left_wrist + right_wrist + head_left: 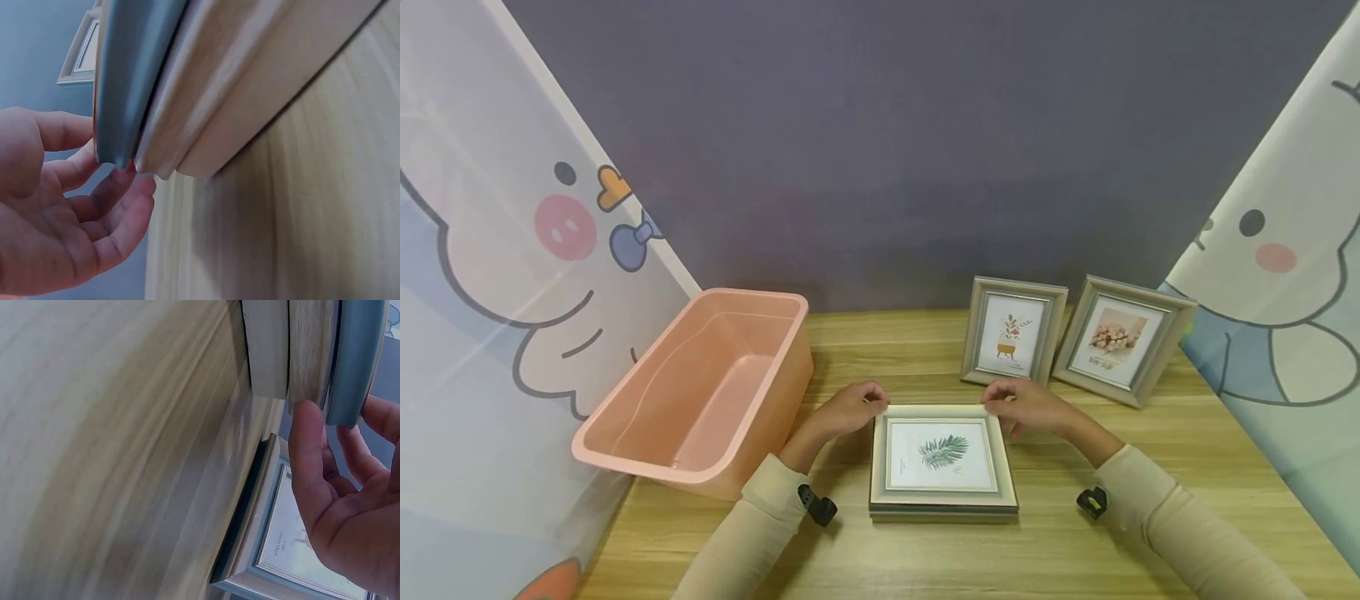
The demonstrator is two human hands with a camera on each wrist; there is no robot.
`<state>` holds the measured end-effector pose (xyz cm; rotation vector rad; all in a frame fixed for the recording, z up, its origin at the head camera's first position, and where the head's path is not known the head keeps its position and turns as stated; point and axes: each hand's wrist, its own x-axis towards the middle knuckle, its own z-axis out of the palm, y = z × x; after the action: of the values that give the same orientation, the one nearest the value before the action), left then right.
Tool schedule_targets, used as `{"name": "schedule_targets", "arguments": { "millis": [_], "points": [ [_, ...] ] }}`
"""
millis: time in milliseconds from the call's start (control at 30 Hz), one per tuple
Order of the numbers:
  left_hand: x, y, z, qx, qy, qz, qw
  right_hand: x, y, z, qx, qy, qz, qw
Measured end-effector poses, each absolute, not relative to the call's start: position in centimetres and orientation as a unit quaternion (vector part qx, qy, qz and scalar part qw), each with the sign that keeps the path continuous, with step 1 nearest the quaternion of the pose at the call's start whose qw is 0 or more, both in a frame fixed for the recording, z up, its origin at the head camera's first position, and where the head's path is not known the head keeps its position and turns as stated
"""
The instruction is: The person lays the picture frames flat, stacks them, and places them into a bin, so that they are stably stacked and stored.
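Observation:
A picture frame with a green leaf print (pixel 942 454) lies face up on top of another frame, in a stack on the table. At its far left corner, the left hand (pixel 852 407) pinches the edge between thumb and fingers. The right hand (pixel 1028 405) pinches the far right corner likewise. In the left wrist view the left hand (pixel 69 200) has its fingertips at the blue-grey side of the top frame (pixel 132 81). The right wrist view has the right hand (pixel 350 494) with one fingertip against the wood-toned layer (pixel 309 356) below the blue-grey one.
A pink plastic bin (pixel 786 392) stands on the left of the wooden table (pixel 925 562). Two standing frames, one with a potted plant print (pixel 1009 333) and one with a flower photo (pixel 1116 340), are at the back right. A dark wall (pixel 880 158) rises behind.

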<state>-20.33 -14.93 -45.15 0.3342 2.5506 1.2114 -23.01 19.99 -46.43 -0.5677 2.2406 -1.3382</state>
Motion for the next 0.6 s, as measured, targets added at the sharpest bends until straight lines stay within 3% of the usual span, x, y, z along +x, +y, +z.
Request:
{"name": "schedule_targets", "arguments": {
  "millis": [300, 600],
  "points": [
    [-21.1, -14.3, -43.6, 0.127, 0.9, 0.402, 0.108, -23.6, 20.8, -46.0, -0.2, 0.825, -0.485, 0.212],
    [-22.4, -12.8, -41.1, 0.141, 0.882, 0.444, 0.074, -24.1, 21.9, -43.3, -0.174, 0.846, -0.489, 0.121]
  ]
}}
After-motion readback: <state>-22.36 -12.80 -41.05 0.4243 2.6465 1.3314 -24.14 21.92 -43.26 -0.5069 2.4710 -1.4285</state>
